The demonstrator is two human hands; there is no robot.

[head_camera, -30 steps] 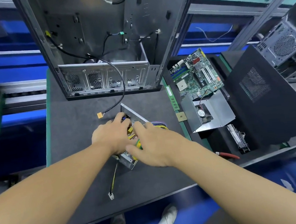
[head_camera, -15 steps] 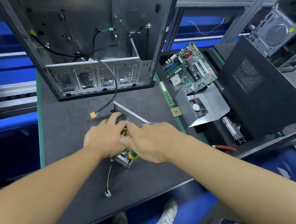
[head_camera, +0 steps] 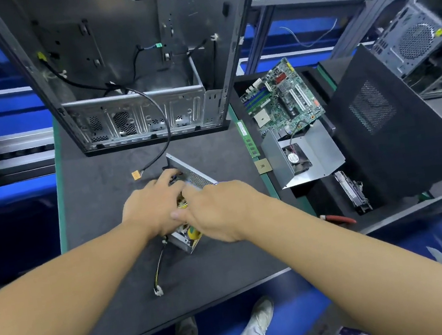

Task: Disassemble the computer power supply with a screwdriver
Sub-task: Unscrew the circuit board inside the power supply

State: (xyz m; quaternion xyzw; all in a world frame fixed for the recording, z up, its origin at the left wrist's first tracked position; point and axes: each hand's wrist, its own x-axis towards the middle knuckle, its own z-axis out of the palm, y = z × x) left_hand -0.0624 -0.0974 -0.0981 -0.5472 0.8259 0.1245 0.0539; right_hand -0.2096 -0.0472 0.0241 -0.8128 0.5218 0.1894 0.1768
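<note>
The power supply (head_camera: 198, 176), a small open metal box with a mesh side, lies on the dark mat (head_camera: 100, 215) in the middle of the bench. My left hand (head_camera: 150, 204) holds it from the left, with fingers curled over its far edge. My right hand (head_camera: 221, 210) sits over the box from the right and grips a screwdriver. Only the screwdriver's yellow-green handle (head_camera: 193, 233) shows below the palm; its tip is hidden. A yellow-black cable with a white plug (head_camera: 158, 291) trails from the box toward me.
An empty computer case (head_camera: 125, 66) stands at the back of the mat, with a black cable and orange plug (head_camera: 136, 175) hanging out. To the right lie a memory stick (head_camera: 247, 140), motherboard (head_camera: 281, 99), metal cover with fan (head_camera: 305, 157), black side panel (head_camera: 387, 126) and red-handled tool (head_camera: 338, 218).
My right hand has slid a little left and closer to my left hand over the box. The screwdriver handle now shows lower, at the box's near corner.
</note>
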